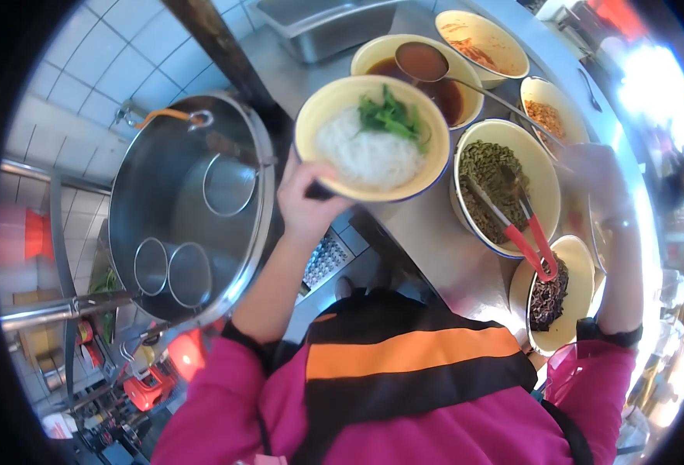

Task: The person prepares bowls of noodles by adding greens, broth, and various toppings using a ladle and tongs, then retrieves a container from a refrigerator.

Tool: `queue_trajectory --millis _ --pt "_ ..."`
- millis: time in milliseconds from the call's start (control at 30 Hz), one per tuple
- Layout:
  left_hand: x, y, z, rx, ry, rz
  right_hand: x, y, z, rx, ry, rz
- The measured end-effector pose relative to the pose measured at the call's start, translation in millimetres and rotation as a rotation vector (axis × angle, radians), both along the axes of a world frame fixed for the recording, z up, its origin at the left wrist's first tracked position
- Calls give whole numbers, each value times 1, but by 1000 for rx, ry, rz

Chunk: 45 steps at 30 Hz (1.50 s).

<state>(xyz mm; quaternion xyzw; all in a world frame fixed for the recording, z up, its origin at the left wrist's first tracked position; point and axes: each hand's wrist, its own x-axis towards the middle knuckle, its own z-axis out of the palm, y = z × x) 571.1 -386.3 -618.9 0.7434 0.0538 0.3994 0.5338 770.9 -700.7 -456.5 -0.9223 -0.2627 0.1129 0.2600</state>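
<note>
Cream noodle bowl (pixel 328 99) in left hand (pixel 308 195), metal ladle (pixel 422 62) in right hand (pixel 594 175)

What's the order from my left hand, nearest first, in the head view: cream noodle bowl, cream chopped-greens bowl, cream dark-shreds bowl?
1. Noodle bowl: in the left hand.
2. Chopped-greens bowl: to its right.
3. Dark-shreds bowl: lower right.

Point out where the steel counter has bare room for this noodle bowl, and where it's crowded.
The widest bare patch of steel counter lies between its near edge, the chopped-greens bowl and the dark-shreds bowl. A smaller strip shows between the metal pan and the sauce bowl. The sauce bowl, red-smeared bowl and crumb bowl crowd the far side.
</note>
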Motion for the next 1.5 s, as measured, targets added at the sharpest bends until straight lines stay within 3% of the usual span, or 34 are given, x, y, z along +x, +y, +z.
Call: queue_trajectory --millis 67,267,333,367,500,600,667,767,867,967,1133,1267,1333,1400,1467,1500 --pt "10 -2 8 49 -101 5 -16 0 13 110 136 -88" --pt "19 -2 6 47 -85 -10 -53 -2 16 76 -32 -29" --pt "22 -2 3 41 -90 -8 -72 6 20 -59 -328 -25" --pt "23 -2 2 42 -95 -4 -72 1 16 -55 -660 221" --pt "22 -4 -3 13 -66 -78 -75 -5 14 -222 -935 190" --pt "22 -4 -7 26 -140 -82 -64 -11 8 -97 -907 151" --pt "16 -1 -9 41 -125 -94 -46 -8 2 -37 -748 12" --pt "1 -1 -10 16 -98 -66 -17 15 -12 -115 -538 -184" --pt "-27 -2 -15 -42 -18 -61 30 25 -46 -406 -533 -46" --pt "-47 -3 3 86 -27 -18 39 48 -51 -548 -379 -25" --pt "-84 -4 -4 117 38 -31 76 62 -89 -474 -228 -10" --pt "-97 -15 3 12 150 -109 71 73 -92 -496 -356 24" --pt "-91 -23 7 -23 98 -41 68 62 -93 -454 -445 50" --pt "-88 -27 8 -7 81 -101 45 34 -87 -229 -771 255" --pt "-86 -23 5 6 59 -155 -30 19 -47 -498 -97 -46" --pt "-85 -22 2 85 81 -192 -48 3 -53 -623 -18 -50"
